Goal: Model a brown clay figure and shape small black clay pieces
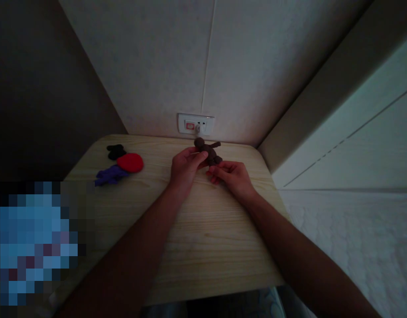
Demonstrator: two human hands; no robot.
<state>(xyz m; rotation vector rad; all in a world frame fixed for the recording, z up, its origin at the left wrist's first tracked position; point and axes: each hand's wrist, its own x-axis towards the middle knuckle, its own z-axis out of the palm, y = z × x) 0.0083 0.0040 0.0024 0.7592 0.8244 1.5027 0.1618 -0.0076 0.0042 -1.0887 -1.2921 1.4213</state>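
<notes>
Nearest is the pale wood-grain tabletop (196, 247), and I take its middle as the centre of the clock. At about two o'clock is the right hand (235, 175), its fingertips at the lower end of the figure; I cannot tell if this grip pinches a leg or only touches it. At ten o'clock lies a purple clay piece (111, 175), with a flat red clay disc (131, 163) touching it just beyond. At twelve o'clock the left hand (186, 164) grasps the figure's body, with the thumb across it. This brown clay figure (209, 153) is at one o'clock, tilted, its round head toward eleven. I judge it light and soft, not slippery, and easy to dent; the plump body seems the safest place to hold, gently, because the thin arm could bend or come off. Past the red disc, between ten and eleven o'clock, lies a black clay piece (116, 152). Farthest, at twelve o'clock, is a wall socket (207, 126).
</notes>
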